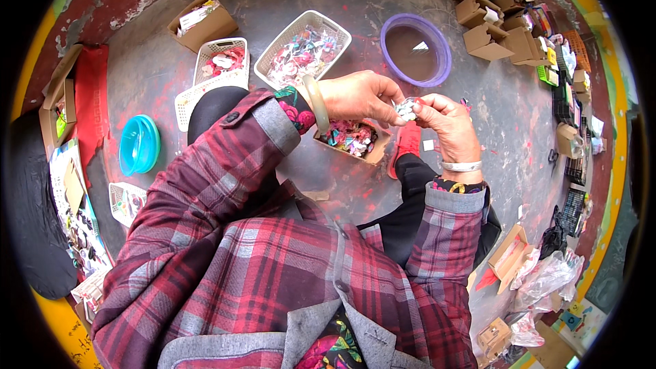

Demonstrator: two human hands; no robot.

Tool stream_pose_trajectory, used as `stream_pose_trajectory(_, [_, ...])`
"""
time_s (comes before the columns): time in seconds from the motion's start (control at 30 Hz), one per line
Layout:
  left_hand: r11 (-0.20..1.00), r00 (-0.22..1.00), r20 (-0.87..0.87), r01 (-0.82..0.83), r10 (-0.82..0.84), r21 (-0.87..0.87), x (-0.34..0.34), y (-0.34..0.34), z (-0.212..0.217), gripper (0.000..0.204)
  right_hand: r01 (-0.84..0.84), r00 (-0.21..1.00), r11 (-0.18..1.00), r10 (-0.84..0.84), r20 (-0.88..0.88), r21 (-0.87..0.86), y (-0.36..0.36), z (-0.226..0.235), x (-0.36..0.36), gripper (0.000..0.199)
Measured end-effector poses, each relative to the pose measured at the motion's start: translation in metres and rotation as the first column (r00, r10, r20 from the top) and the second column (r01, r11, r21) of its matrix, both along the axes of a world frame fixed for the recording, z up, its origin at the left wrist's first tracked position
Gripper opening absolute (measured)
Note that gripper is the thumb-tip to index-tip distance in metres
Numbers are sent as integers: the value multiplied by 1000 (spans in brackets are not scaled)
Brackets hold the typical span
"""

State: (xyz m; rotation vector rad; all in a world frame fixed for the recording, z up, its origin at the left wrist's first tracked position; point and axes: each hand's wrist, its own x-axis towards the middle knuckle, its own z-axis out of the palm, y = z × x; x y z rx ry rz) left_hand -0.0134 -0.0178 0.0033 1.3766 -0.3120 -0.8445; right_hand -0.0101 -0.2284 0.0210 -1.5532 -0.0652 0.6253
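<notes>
My left hand (pixel 360 96) and my right hand (pixel 447 123) meet above my knees, both pinching one small shiny silver-white piece (pixel 407 110) between the fingertips. A pale bangle sits on my left wrist and a silver bracelet on my right. Right under the hands lies an open cardboard box (pixel 376 154) filled with small pink, red and teal pieces. My sleeves are red plaid.
Two white plastic baskets (pixel 328 29) (pixel 205 55) of small pieces stand ahead on the grey floor, with a purple basin (pixel 443 51) to the right. A teal bowl stack (pixel 139 143) lies left. Cardboard boxes (pixel 490 41) and plastic bags (pixel 547 277) crowd the right side.
</notes>
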Motion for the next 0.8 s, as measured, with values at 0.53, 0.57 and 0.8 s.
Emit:
stream_pose_trajectory(0.53, [956, 957, -163, -261, 238, -135, -2, 0, 2, 24, 141, 989, 990, -141, 48, -9, 3, -4, 1, 27])
stream_pose_trajectory(0.57, [952, 953, -164, -276, 254, -130, -2, 0, 5, 24, 146, 987, 989, -144, 71, -15, 6, -3, -1, 27])
stream_pose_trajectory(0.8, [969, 969, -80, -239, 233, -67, -1, -4, 1, 29, 136, 963, 988, -115, 243, -68, 14, -1, -5, 21])
